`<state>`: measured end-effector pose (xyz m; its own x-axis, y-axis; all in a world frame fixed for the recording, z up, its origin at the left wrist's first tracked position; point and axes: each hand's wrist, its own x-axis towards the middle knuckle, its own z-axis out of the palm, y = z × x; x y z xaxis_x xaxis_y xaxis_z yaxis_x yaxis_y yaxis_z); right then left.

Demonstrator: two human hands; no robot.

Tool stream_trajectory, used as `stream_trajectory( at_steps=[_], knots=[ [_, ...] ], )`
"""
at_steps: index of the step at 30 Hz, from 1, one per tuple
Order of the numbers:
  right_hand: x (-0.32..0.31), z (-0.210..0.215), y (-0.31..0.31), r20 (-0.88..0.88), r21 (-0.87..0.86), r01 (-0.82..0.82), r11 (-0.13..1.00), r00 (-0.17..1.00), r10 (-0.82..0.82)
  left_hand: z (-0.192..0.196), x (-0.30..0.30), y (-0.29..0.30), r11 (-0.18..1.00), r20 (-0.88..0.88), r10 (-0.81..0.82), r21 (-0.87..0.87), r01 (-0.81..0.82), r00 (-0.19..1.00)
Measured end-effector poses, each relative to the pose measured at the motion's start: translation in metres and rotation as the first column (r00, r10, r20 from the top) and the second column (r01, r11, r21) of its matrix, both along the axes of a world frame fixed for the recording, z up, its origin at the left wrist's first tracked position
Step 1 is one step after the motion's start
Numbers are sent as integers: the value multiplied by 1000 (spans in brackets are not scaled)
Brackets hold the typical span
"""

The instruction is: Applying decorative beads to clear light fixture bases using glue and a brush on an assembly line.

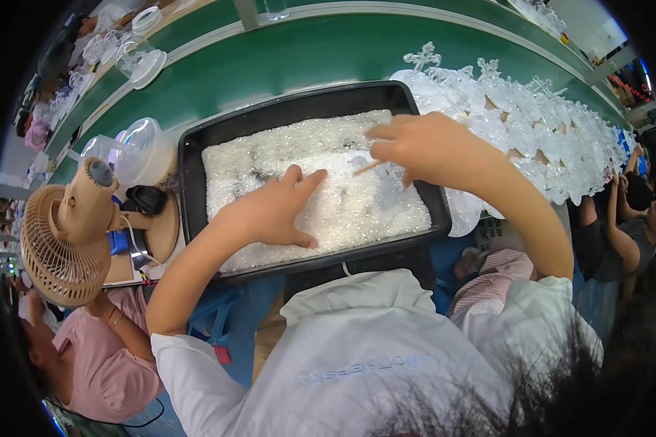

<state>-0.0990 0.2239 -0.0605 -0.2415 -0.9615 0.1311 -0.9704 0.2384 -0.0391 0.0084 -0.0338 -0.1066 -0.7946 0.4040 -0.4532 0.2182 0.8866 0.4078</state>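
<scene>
Over black tray [197, 156] of white glitter [328, 197] on green surface [284, 62]: left hand [270, 211] lying flat on glitter, fingers [307, 182] spread, gripping nothing. Right hand [415, 146] hovering at tray's right side, fingers [379, 151] pinching thin wooden stick [366, 168], tip touching glitter. Clear snowflake ornaments [532, 124] lying piled just right of tray. Beige fan [65, 233] standing left.

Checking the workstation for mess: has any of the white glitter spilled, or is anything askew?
Nothing stands out. The white glitter lies inside the black tray, with none visible on the green belt. The left hand rests on it; the right hand holds a thin stick over it.
</scene>
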Motion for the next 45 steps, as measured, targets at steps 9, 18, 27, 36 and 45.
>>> stream_trajectory(
  at_steps=[9, 18, 27, 36, 45],
  knots=[
    [36, 5, -24, 10, 523, 142, 840, 985, -172, -13, -1, 2, 856, -253, 52, 510, 88, 966],
    [72, -21, -26, 378, 62, 358, 932, 856, -354, -29, 9, 11, 810, -49, 101, 584, -53, 994],
    [79, -20, -28, 558, -42, 455, 889, 749, -357, -9, 7, 10, 835, 244, 33, 526, -160, 969],
    [90, -12, -12, 833, -250, 780, 574, 476, -283, -3, -7, -8, 504, 227, 375, 763, -404, 899],
    [91, -21, -9, 989, -115, 877, 466, 147, -33, 1, -5, -10, 378, 390, 70, 841, -386, 918]
  ],
)
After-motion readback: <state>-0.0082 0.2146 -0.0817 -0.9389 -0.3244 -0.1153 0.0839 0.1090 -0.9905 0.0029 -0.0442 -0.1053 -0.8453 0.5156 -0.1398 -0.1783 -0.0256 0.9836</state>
